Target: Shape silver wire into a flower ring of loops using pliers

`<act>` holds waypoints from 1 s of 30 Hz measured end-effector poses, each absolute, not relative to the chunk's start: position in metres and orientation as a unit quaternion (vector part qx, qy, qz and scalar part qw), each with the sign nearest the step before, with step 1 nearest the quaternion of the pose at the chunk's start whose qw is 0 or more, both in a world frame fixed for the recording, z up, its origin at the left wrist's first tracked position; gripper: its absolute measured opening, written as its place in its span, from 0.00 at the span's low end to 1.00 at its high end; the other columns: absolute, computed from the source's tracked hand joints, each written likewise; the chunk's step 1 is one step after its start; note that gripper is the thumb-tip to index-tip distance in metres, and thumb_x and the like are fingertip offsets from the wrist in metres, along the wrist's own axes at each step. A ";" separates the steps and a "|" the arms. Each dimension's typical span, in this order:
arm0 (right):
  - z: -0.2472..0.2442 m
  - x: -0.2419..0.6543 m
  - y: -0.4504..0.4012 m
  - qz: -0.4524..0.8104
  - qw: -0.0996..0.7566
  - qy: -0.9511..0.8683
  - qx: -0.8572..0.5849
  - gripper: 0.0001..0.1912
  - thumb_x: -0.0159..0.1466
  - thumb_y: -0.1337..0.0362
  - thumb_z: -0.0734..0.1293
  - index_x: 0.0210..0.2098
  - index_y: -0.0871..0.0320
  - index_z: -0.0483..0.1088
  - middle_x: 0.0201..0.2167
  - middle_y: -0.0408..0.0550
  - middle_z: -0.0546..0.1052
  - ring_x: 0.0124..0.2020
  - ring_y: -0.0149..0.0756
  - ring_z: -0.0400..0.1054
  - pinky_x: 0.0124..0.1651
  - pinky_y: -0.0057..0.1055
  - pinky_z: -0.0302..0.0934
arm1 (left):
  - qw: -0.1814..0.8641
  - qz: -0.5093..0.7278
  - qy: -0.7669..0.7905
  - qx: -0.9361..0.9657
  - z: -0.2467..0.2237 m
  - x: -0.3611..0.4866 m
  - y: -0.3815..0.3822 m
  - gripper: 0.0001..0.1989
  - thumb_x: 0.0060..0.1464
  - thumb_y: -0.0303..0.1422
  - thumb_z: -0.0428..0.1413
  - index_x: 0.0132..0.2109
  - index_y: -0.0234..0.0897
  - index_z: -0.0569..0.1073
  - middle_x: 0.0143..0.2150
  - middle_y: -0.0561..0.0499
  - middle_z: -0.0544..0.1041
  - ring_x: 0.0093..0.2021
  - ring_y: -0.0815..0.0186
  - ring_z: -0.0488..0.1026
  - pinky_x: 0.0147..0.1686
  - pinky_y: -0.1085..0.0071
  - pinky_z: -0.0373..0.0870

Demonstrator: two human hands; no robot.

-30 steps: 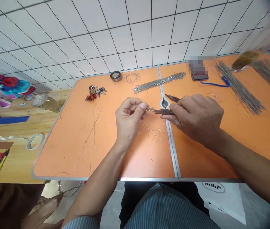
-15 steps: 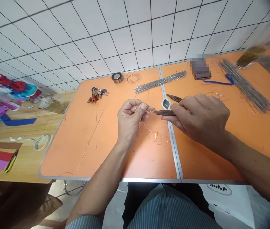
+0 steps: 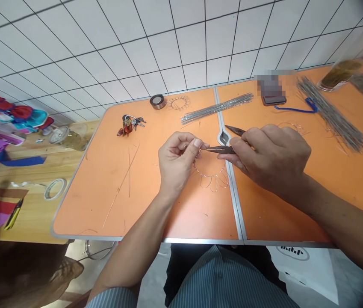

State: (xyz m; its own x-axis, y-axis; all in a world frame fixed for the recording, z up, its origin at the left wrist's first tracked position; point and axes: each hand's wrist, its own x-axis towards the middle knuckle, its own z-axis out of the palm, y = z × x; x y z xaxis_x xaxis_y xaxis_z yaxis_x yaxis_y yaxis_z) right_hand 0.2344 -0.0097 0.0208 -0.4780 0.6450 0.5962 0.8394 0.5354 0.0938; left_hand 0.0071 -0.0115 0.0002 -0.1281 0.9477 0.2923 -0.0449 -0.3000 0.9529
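Note:
Between thumb and fingers, my left hand (image 3: 178, 160) pinches a thin wire ring (image 3: 212, 176) with small looped petals hanging along its lower edge. My right hand (image 3: 269, 154) is wrapped round needle-nose pliers (image 3: 221, 149), whose jaws point left and meet the ring's upper part beside my left fingertips. Whether the jaws grip the wire is too fine to tell. Another dark pointed jaw, of a second tool (image 3: 235, 130), lies just behind my right hand; its remainder is hidden. A bundle of straight wires (image 3: 216, 109) lies beyond both hands.
On the orange table (image 3: 155, 218) lie keys (image 3: 131, 124), a tape roll (image 3: 157, 102), a finished-looking wire ring (image 3: 178, 103), a phone (image 3: 273, 94), a blue strip (image 3: 296, 109) and another wire bundle (image 3: 333, 113). A cup (image 3: 340, 75) stands at back right. Ribbons and a jar (image 3: 67, 137) are at left.
The plier tips have come closer to my left fingertips at the ring's upper part. The view has shifted slightly; at the far left, part of another person's hand shows near the coloured strips.

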 end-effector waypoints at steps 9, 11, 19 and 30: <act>0.018 0.233 -0.007 -0.234 0.256 -0.837 -0.424 0.37 0.79 0.34 0.54 0.30 0.54 0.72 0.24 0.47 0.68 0.28 0.37 0.53 0.35 0.43 0.37 | 0.410 0.622 0.417 0.520 0.002 0.009 -0.013 0.15 0.61 0.44 0.73 0.37 0.39 0.80 0.34 0.49 0.87 0.27 0.69 0.79 0.26 0.75 0.74; 0.018 0.234 -0.006 -0.246 0.249 -0.837 -0.421 0.38 0.80 0.34 0.53 0.29 0.54 0.71 0.23 0.47 0.66 0.28 0.37 0.51 0.35 0.42 0.36 | 0.411 0.623 0.416 0.519 0.003 0.009 -0.013 0.15 0.61 0.44 0.73 0.37 0.39 0.80 0.33 0.49 0.87 0.27 0.70 0.79 0.26 0.75 0.73; 0.016 0.235 -0.003 -0.263 0.273 -0.842 -0.383 0.36 0.81 0.38 0.55 0.27 0.55 0.68 0.22 0.44 0.61 0.28 0.37 0.47 0.35 0.42 0.35 | 0.416 0.625 0.418 0.511 0.003 0.009 -0.013 0.16 0.59 0.44 0.74 0.37 0.39 0.80 0.32 0.50 0.87 0.27 0.70 0.78 0.28 0.74 0.75; 0.021 0.231 -0.002 -0.192 0.219 -0.857 -0.426 0.37 0.79 0.34 0.56 0.28 0.55 0.70 0.22 0.46 0.64 0.27 0.37 0.49 0.33 0.41 0.36 | 0.391 0.632 0.432 0.511 -0.001 0.009 -0.014 0.14 0.62 0.43 0.73 0.37 0.39 0.81 0.34 0.49 0.87 0.28 0.70 0.79 0.29 0.73 0.76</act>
